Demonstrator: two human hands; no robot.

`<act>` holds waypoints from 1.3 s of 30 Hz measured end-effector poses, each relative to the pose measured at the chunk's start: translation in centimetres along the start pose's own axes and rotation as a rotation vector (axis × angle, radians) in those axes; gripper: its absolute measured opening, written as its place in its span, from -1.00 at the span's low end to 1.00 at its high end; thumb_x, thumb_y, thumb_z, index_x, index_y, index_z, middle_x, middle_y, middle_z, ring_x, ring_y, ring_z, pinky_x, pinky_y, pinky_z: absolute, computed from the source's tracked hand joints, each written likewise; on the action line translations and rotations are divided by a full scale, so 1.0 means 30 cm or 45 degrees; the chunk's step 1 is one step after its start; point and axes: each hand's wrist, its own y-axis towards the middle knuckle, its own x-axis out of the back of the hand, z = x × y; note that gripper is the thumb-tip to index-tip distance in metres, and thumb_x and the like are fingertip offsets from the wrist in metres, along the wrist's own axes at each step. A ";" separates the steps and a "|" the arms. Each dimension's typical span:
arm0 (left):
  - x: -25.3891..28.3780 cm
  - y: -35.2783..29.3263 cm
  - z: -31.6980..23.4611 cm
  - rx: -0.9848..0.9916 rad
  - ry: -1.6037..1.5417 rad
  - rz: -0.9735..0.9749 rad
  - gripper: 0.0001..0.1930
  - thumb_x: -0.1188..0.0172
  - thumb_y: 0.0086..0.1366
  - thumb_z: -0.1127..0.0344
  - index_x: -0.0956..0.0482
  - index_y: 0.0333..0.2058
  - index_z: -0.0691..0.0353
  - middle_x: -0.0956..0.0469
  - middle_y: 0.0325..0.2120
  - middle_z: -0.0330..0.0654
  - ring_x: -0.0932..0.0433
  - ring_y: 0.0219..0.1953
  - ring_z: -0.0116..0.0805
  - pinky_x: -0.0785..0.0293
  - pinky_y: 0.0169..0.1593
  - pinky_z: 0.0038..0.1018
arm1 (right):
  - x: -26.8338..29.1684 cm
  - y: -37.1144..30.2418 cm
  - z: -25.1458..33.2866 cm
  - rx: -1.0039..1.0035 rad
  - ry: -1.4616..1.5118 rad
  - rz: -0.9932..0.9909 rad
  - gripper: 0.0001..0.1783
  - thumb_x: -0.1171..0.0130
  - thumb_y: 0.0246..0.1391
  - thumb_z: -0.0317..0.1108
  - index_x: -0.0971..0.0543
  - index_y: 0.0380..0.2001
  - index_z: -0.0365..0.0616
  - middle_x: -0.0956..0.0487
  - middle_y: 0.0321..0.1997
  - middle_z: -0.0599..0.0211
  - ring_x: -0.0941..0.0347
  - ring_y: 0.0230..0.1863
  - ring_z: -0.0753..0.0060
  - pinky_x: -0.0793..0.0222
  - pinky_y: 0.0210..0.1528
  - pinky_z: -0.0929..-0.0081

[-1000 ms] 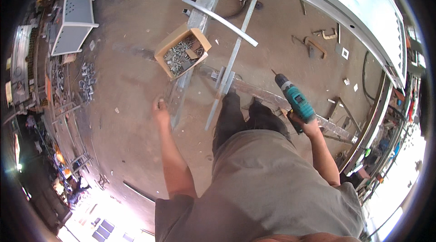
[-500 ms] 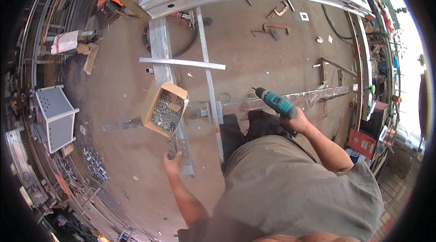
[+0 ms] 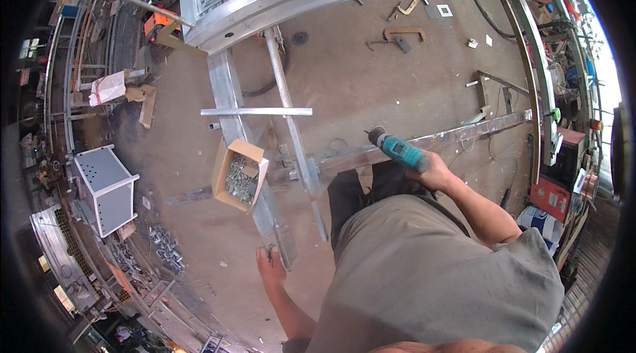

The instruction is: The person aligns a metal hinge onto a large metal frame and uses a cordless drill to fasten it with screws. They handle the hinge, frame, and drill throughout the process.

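My right hand is wrapped around the grip of a teal and black cordless drill. A thin bit in its chuck points left and away from me, over the floor. Low on the left, my left hand is at the near end of a flat grey metal beam. Its fingers are curled together around something small and dark that I cannot make out. Just beyond that hand, an open cardboard box rests on the beam. Many loose silver screws or bolts and a scrap of cardboard lie inside it.
A large silver metal frame spans the far side. A light metal bar lies across the beam and a thin tube. C-clamps lie on the far floor. A grey perforated metal box stands left; a red case sits right.
My left hand has moved a little toward me and right, away from the screw box, along the beam's near end. The drill stays in my right hand. The whole view has shifted slightly.
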 end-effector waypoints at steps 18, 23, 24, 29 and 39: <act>-0.235 0.358 -1.070 -0.211 -1.198 0.200 -0.69 -0.13 0.54 0.25 -0.52 0.13 0.29 -0.60 0.01 -0.25 -0.55 0.06 -0.42 -0.44 0.16 -0.41 | 0.360 0.112 -0.145 -0.006 0.453 0.081 -0.50 -0.40 -0.07 -0.37 -0.62 0.01 -0.21 -0.72 -0.09 0.12 -0.64 -0.03 0.23 -0.49 0.11 0.28; -0.254 0.334 -1.164 -0.231 -1.201 0.427 -0.53 -0.39 0.33 0.23 -0.48 0.12 0.27 -0.60 -0.05 -0.25 -0.58 -0.02 -0.41 -0.51 0.06 -0.44 | 0.402 0.118 -0.160 0.028 0.511 0.045 -0.56 -0.40 -0.09 -0.40 -0.66 -0.07 -0.25 -0.72 -0.16 0.17 -0.63 -0.09 0.33 -0.50 0.06 0.31; -0.262 0.321 -1.180 -0.235 -1.154 0.425 -0.52 -0.43 0.29 0.29 -0.47 0.11 0.25 -0.59 -0.07 -0.25 -0.58 -0.05 -0.43 -0.52 0.03 -0.46 | 0.404 0.122 -0.162 0.024 0.540 0.039 -0.57 -0.40 -0.09 -0.42 -0.66 -0.07 -0.25 -0.72 -0.17 0.19 -0.63 -0.11 0.35 -0.51 0.04 0.32; -0.285 0.312 -1.234 -0.215 -0.872 0.298 -0.40 -0.50 0.13 0.41 -0.44 0.12 0.28 -0.58 -0.02 -0.17 -0.59 -0.02 -0.33 -0.53 0.06 -0.39 | 0.400 0.143 -0.151 0.068 0.577 0.006 -0.60 -0.39 -0.10 -0.48 -0.67 -0.10 -0.27 -0.70 -0.24 0.24 -0.60 -0.17 0.43 -0.53 -0.04 0.34; -0.160 0.683 -1.296 -0.804 0.441 -0.074 -0.42 -0.50 0.02 0.29 -0.40 -0.06 0.40 -0.47 -0.09 0.15 -0.48 0.03 0.23 -0.45 0.07 -0.03 | 0.311 0.178 -0.108 -0.075 0.812 0.009 -0.52 -0.38 -0.03 -0.53 -0.62 0.04 -0.24 -0.67 -0.08 0.32 -0.57 -0.07 0.45 -0.51 0.04 0.39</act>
